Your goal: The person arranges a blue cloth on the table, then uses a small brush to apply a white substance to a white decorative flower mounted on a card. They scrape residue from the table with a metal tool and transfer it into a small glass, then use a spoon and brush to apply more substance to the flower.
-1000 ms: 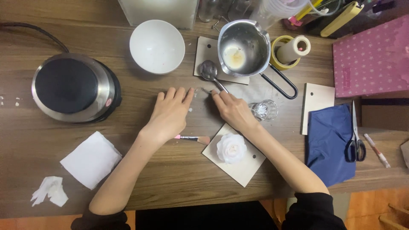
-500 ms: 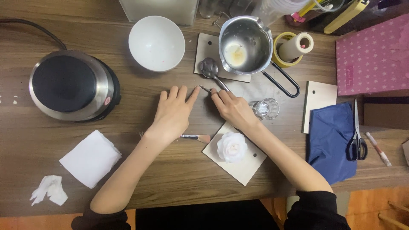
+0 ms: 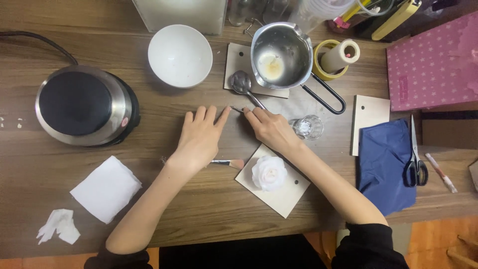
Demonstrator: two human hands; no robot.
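Both hands lay in the middle of the wooden counter (image 3: pixel 209 219). The left hand (image 3: pixel 199 139) rested flat with fingers spread. The right hand (image 3: pixel 271 129) pinched the spoon (image 3: pixel 244 87) by its handle tip. The spoon's bowl lay beside the steel pot (image 3: pixel 281 55) near the far edge.

A white bowl (image 3: pixel 179 55) and a silver pot (image 3: pixel 281 55) with yellowish residue are seen on the brown wood-grain table (image 3: pixel 199 209). A black-topped, silver-rimmed hotplate (image 3: pixel 82 105) is shown at the left. A white rose (image 3: pixel 269 173) is set on a pale board (image 3: pixel 279 192). A blue cloth (image 3: pixel 386 164), black-handled scissors (image 3: pixel 415 159), a pink white-starred box (image 3: pixel 433 65), yellow tape (image 3: pixel 323 62) and a white napkin (image 3: pixel 105 188) are also seen.
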